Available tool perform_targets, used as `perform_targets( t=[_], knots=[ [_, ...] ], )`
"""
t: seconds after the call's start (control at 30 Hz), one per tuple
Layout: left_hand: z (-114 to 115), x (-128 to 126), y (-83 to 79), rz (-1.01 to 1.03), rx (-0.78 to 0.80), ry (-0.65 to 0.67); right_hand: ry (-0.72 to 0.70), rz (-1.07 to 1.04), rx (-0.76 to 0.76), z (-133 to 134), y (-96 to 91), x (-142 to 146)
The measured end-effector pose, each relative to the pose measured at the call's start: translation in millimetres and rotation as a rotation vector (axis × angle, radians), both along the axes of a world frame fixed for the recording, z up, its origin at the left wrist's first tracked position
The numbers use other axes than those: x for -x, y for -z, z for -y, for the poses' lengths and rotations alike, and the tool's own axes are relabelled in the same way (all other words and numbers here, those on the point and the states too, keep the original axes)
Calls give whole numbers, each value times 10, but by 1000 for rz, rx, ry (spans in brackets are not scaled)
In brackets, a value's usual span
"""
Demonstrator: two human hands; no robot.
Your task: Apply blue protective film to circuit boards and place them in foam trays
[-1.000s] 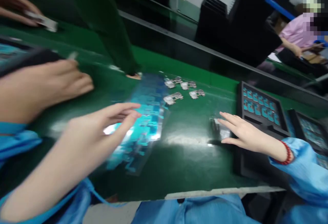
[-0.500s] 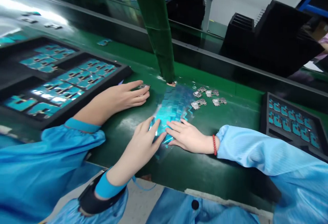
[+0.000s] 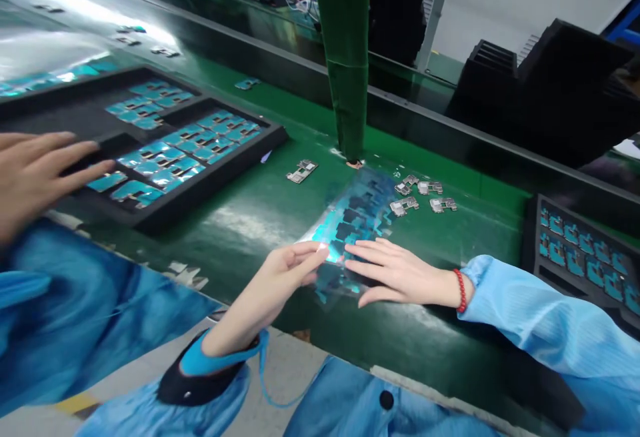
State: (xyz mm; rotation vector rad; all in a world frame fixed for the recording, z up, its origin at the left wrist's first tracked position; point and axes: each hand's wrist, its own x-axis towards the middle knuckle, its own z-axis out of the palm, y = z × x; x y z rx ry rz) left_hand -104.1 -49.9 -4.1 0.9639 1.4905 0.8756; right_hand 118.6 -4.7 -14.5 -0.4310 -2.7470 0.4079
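A clear sheet with rows of blue film stickers (image 3: 350,217) lies on the green bench in front of me. My left hand (image 3: 287,267) is closed, with thumb and forefinger pinched together at the sheet's near left edge. Exactly what lies between the fingertips is partly hidden. Spread flat, my right hand (image 3: 395,270) rests on the near part of the sheet, fingers apart. Just beyond the sheet's right side lie several small metal-shielded circuit boards (image 3: 404,207). One more circuit board (image 3: 302,171) lies to the left of the sheet.
On the left stands a black tray (image 3: 240,170) holding blue-covered boards, with a co-worker's hand (image 3: 40,177) over its near side. Another black tray (image 3: 534,237) with boards stands at right. A green post (image 3: 347,77) rises behind the sheet. Black racks (image 3: 540,90) stand beyond the ledge.
The co-worker's hand has moved left, away from the single board, uncovering it. My left fingers have gone from spread on the sheet to a pinch. The view has shifted slightly.
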Motion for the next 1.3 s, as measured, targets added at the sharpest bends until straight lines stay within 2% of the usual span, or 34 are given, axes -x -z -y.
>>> perform_targets(
  t=[0.1,0.17,0.33,0.47,0.6,0.8,0.97,1.03,1.13,1.23,1.3],
  knots=[
    [77,-159,-13,185,37,-114,134,-132,139,19,-53,78],
    [127,-250,-24,286,52,-163,224,-215,181,17,-58,152],
    [155,-329,-39,436,78,-235,252,-264,206,-14,-35,258],
    [139,-307,-21,438,70,-220,292,-259,346,-30,-83,256],
    [170,-274,9,367,44,-112,277,-255,498,-43,-154,255],
    [197,-235,35,296,20,-64,272,-214,435,2,-169,220],
    [150,-285,-13,293,42,-115,237,-181,275,70,-105,185],
    [131,-289,-11,267,40,-131,193,-230,266,102,-125,188],
    [134,-229,25,189,43,-105,181,-395,421,150,-263,180],
    [182,-98,43,40,61,-42,324,-497,722,158,-459,106],
    [213,-25,7,-144,9,-57,408,-487,860,134,-561,25]
  ],
)
